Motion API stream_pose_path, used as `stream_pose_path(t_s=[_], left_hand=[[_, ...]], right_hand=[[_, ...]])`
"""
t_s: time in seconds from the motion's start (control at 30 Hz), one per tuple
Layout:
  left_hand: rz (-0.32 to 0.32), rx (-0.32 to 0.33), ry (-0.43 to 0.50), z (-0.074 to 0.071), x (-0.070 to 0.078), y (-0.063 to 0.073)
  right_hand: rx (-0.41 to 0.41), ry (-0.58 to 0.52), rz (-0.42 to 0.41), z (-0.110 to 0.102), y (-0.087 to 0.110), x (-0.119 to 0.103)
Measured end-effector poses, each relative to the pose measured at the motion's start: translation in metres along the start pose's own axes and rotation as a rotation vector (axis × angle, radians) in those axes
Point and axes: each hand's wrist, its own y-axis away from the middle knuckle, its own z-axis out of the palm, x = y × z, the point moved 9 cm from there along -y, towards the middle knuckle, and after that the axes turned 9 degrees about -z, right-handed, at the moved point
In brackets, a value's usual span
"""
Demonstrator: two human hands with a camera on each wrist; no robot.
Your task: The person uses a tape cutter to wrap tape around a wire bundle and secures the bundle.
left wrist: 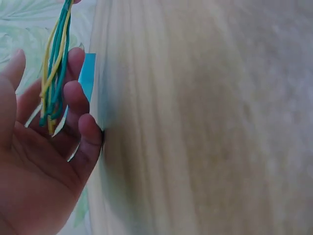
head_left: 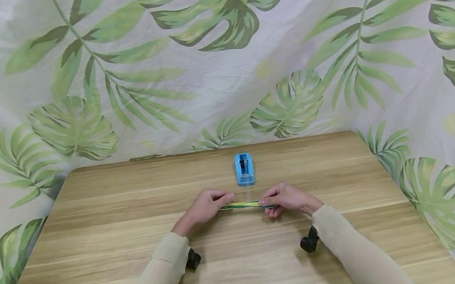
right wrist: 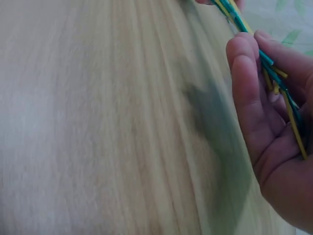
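A slim bundle of green and yellow wires (head_left: 240, 205) stretches between both hands in the head view. My right hand (head_left: 284, 198) pinches it near its right end between thumb and fingers; loose wire ends (right wrist: 281, 73) stick out over the palm in the right wrist view. On the other side, my left hand (head_left: 208, 205) is around the bundle's left end, its fingers loosely bent. Looped wire ends (left wrist: 51, 115) lie before those fingers in the left wrist view, with the thumb apart from them. A clear tape strip (head_left: 249, 192) runs from the blue tape dispenser (head_left: 244, 169) down to the bundle.
Beneath the hands is a wooden table (head_left: 116, 261), its far edge meeting a leaf-patterned cloth (head_left: 216, 73). Black wrist cameras (head_left: 192, 259) hang below both sleeves. The dispenser stands just beyond the hands.
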Motion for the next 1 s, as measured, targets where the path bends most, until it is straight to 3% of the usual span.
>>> stream_pose_path(t_s=[0.17,0.37,0.47,0.67,1.0], left_hand=[[-0.075,-0.040,0.034,0.002,-0.008,-0.004],[-0.148,-0.194,0.099,0.016,-0.012,-0.004],[-0.143,-0.235,0.120,0.020,-0.011,-0.005],[-0.105,-0.224,0.107,0.018,-0.008,-0.005],[-0.129,-0.153,0.111,0.014,-0.005,-0.005]], right_hand=[[0.015,0.053,-0.045,-0.004,0.000,-0.002],[0.021,0.083,-0.108,-0.003,0.000,-0.010],[0.033,0.111,-0.134,-0.004,0.001,-0.013],[0.055,0.161,-0.181,-0.004,0.002,-0.021],[0.117,0.358,-0.186,-0.007,0.003,-0.030]])
